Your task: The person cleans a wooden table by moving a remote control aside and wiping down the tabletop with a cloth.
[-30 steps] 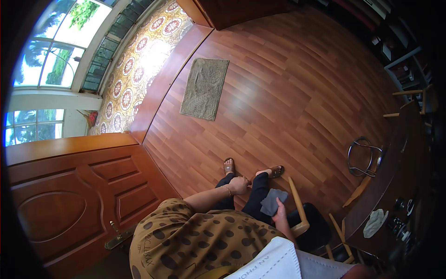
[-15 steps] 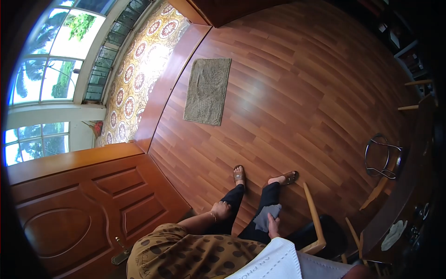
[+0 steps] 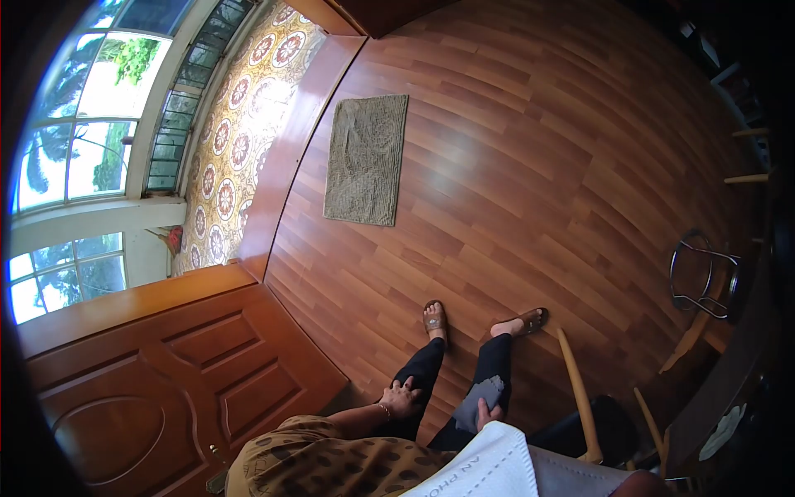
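Grey cloth (image 3: 474,403) in the right hand (image 3: 489,413), left hand (image 3: 402,399) on the leg

Seen from the head camera, the person sits with both legs stretched forward in dark trousers (image 3: 495,358), 2 brown sandals (image 3: 435,319) set apart on the wood floor (image 3: 505,182). The right hand comes out from under a white fabric (image 3: 472,465) printed with letters and has its fingers bent around the near end of the grey cloth, so the grip is closed on it. The cloth lies along the right leg and seems to rest on it; its far end spreads loose beyond the fingers.

The left hand rests palm down on the other leg, fingers a little spread and bent over the trousers — I see nothing in its grasp. A thin bracelet (image 3: 384,411) circles that wrist, below the sleeve of a brown spotted top (image 3: 331,455).

Just right of the right leg runs a wooden chair arm (image 3: 577,389), with a black seat (image 3: 617,427) beside it. Farther right stands a metal-framed stool (image 3: 705,277), and a pale, crumpled cloth (image 3: 722,432) lies near the lower right edge. A panelled door (image 3: 178,356) fills the lower left. Ahead, a greenish-grey mat (image 3: 366,161) lies flat — well apart from the feet — and beyond the threshold patterned tiles (image 3: 225,199) run beside bright windows (image 3: 99,157).
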{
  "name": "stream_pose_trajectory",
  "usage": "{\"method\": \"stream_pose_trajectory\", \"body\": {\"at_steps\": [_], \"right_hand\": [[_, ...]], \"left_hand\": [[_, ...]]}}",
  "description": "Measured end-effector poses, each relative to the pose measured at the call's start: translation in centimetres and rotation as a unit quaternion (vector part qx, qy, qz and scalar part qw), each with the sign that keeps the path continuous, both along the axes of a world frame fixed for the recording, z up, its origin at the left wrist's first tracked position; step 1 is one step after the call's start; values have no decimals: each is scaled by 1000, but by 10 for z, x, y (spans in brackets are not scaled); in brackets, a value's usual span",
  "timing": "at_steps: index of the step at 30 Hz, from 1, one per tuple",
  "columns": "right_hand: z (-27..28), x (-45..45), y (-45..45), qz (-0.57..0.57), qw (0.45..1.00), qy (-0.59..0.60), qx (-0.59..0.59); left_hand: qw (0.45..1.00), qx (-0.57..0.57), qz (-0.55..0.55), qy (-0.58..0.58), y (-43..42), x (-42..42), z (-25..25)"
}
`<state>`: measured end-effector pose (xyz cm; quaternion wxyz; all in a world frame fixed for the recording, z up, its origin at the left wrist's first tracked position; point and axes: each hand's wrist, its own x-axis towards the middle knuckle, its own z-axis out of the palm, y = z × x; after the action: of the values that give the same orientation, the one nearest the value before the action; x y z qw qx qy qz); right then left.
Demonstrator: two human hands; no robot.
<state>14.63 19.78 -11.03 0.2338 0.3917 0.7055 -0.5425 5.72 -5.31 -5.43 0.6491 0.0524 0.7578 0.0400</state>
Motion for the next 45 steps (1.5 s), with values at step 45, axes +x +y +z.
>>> {"method": "stream_pose_trajectory", "body": {"at_steps": [45], "right_hand": [[-1, -3, 14, 45, 998, -7, -34]], "left_hand": [[1000, 8, 1, 23, 21, -6, 0]]}}
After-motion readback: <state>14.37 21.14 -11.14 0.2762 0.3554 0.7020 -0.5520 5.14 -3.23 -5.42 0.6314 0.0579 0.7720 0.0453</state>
